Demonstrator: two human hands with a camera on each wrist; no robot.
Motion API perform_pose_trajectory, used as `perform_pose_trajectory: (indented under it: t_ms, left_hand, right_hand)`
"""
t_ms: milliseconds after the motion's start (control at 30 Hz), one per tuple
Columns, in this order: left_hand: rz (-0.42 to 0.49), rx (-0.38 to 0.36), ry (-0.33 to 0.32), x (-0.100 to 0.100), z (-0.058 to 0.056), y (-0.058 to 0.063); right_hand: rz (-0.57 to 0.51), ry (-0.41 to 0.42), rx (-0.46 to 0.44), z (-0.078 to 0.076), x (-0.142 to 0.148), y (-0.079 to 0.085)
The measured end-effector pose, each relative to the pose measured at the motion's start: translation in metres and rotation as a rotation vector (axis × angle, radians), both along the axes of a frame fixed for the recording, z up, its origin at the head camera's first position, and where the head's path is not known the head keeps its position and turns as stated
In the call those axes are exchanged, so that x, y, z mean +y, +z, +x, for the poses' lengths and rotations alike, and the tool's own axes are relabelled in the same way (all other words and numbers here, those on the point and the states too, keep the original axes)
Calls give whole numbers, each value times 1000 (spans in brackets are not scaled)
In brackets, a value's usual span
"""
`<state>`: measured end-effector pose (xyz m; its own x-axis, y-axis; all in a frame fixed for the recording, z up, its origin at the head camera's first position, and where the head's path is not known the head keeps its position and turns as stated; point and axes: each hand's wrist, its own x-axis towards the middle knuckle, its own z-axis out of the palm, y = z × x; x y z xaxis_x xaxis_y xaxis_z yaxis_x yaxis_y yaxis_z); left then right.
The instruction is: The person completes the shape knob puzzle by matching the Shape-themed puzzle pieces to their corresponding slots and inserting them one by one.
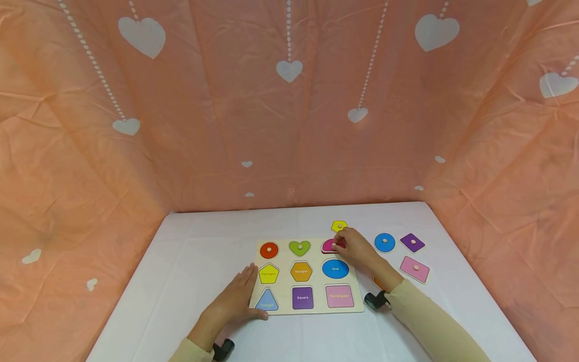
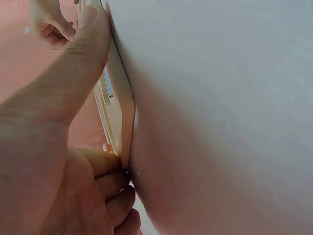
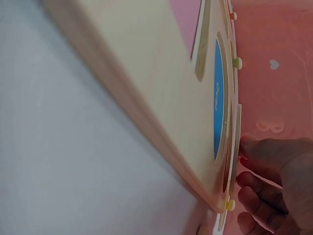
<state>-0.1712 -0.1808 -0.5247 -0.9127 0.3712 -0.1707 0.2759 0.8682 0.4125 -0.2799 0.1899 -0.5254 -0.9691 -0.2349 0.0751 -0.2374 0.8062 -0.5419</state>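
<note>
A wooden shape puzzle board (image 1: 317, 310) lies flat on the white table. My right hand (image 1: 359, 249) pinches a magenta half-round puzzle piece (image 1: 331, 245) at the board's far right recess. In the right wrist view the piece (image 3: 236, 149) overlaps the recess, its edge standing above the board; my fingers hide its knob. My left hand (image 1: 232, 296) rests against the board's near left corner, its fingers along the left edge and its thumb along the front edge. A red circle piece (image 1: 269, 250) and a green heart piece (image 1: 299, 248) sit in the far row.
Right of the board lie a blue round piece (image 1: 384, 243), a purple diamond-like piece (image 1: 412, 243) and a pink rectangle piece (image 1: 414, 269). A yellow pentagon piece (image 1: 339, 225) lies behind it. An orange piece (image 1: 379, 283) shows partly under the right forearm. Heart-printed cloth (image 1: 289, 125) surrounds the table.
</note>
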Motion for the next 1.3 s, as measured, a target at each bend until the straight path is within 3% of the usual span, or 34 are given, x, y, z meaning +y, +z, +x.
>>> perform_pose_trajectory:
  t_ms: [1300]
  left_hand:
    - [-8, -3, -3, 0, 0, -1]
  right_hand:
    - [24, -12, -38, -3, -6, -1]
